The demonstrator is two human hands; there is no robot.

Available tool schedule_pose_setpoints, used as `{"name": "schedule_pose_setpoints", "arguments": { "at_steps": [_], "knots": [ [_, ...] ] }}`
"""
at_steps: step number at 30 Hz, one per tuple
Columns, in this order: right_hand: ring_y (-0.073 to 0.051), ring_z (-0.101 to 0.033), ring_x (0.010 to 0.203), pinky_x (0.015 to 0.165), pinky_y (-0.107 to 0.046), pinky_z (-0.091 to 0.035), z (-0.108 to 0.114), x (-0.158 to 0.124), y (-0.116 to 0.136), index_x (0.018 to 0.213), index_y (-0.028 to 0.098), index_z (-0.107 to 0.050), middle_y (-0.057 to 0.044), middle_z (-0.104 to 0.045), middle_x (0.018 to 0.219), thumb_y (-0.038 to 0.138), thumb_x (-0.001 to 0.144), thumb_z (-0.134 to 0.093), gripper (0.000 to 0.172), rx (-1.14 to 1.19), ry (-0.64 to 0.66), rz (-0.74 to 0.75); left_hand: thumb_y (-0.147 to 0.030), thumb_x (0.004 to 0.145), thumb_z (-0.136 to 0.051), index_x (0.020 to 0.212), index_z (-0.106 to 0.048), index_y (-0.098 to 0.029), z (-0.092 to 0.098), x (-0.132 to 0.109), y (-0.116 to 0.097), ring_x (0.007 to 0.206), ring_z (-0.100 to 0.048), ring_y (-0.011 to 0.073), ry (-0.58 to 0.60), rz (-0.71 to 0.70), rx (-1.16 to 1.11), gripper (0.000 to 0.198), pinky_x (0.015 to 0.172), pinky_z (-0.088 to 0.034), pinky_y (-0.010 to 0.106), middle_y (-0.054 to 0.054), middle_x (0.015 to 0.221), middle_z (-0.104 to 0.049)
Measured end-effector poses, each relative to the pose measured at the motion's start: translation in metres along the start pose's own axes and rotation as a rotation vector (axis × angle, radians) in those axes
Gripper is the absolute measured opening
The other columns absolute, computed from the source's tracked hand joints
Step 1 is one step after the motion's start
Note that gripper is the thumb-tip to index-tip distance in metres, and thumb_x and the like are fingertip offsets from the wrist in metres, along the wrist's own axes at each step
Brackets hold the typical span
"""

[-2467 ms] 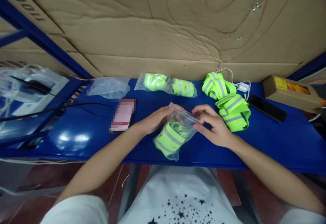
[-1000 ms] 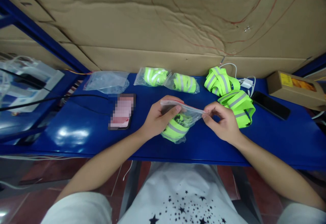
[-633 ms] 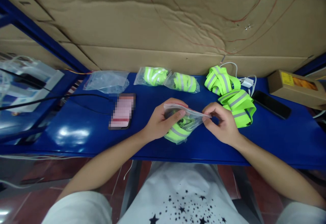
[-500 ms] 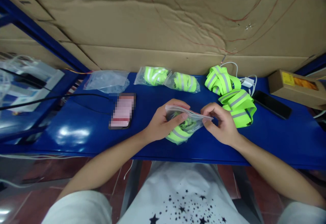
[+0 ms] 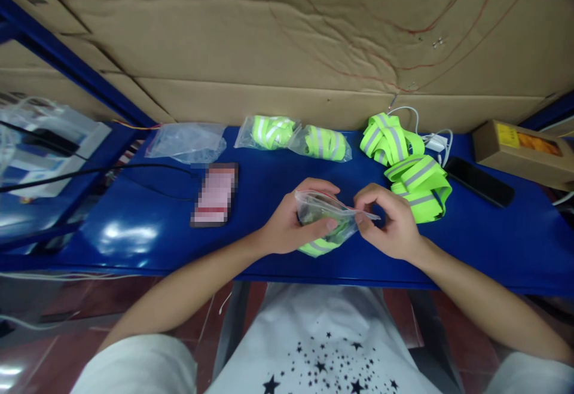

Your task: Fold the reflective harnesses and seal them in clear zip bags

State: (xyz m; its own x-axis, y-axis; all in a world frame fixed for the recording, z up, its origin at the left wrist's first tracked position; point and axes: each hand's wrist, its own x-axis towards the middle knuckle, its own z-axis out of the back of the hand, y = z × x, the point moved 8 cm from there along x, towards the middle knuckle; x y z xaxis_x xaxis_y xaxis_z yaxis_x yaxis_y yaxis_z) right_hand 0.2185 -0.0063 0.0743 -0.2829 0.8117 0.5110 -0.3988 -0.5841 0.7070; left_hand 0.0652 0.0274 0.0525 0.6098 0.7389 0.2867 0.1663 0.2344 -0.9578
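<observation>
A clear zip bag (image 5: 323, 207) with a red line along its mouth is held between both hands near the table's front edge. Inside it lies a folded neon-yellow reflective strap (image 5: 319, 247) with grey stripes. My left hand (image 5: 293, 220) wraps the bag's left side, thumb across the front and fingers behind. My right hand (image 5: 389, 222) pinches the right corner of the bag's mouth between thumb and forefinger. Just right of that hand, a loose reflective strap (image 5: 421, 188) rests on the table, with another strap bundle (image 5: 386, 140) behind it.
Two bagged straps, one left (image 5: 272, 132) and one right (image 5: 325, 143), lie at the back of the blue table (image 5: 152, 202). Flat clear bags (image 5: 186, 141) sit back left, above a phone (image 5: 214, 195) with a cable. A black phone (image 5: 479, 182) and a cardboard box (image 5: 522, 152) occupy the right.
The bag has shifted slightly right and toward me, and its mouth gapes a little wider. My left thumb has slid lower across its front. My right hand still pinches the corner.
</observation>
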Motion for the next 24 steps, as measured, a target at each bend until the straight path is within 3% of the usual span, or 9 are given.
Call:
{"name": "schedule_pose_setpoints", "arguments": {
  "at_steps": [5,16,24],
  "knots": [
    [-0.012,-0.051,0.064,0.057,-0.027,-0.042,0.0,0.001,0.006,0.087,0.022,-0.056,0.0,-0.059,0.08,0.007,0.083,-0.063,0.017,-0.012,0.002,0.028,-0.036,0.084,-0.079,0.124,-0.058,-0.025,-0.003,-0.002,0.002,0.088,-0.071,0.023,0.004,0.012,0.014,0.047,0.074,-0.054,0.034,0.007,0.104,-0.073],
    [-0.013,-0.053,0.07,0.061,-0.026,-0.044,-0.004,0.001,0.016,0.09,0.021,-0.058,-0.001,-0.059,0.082,0.008,0.081,-0.066,0.018,-0.02,0.036,0.124,-0.034,0.078,-0.085,0.132,-0.056,-0.024,-0.01,-0.006,0.002,0.092,-0.07,0.0189,0.044,-0.129,0.1,0.063,0.08,-0.054,0.03,0.005,0.107,-0.069],
    [-0.012,-0.055,0.072,0.063,-0.025,-0.044,-0.005,0.001,0.022,0.091,0.02,-0.057,-0.001,-0.06,0.083,0.008,0.08,-0.066,0.018,-0.051,0.074,0.147,-0.039,0.074,-0.088,0.132,-0.056,-0.025,-0.016,-0.006,0.001,0.093,-0.07,0.0191,0.06,-0.09,0.127,0.068,0.081,-0.054,0.029,0.005,0.107,-0.071]
  ]
}}
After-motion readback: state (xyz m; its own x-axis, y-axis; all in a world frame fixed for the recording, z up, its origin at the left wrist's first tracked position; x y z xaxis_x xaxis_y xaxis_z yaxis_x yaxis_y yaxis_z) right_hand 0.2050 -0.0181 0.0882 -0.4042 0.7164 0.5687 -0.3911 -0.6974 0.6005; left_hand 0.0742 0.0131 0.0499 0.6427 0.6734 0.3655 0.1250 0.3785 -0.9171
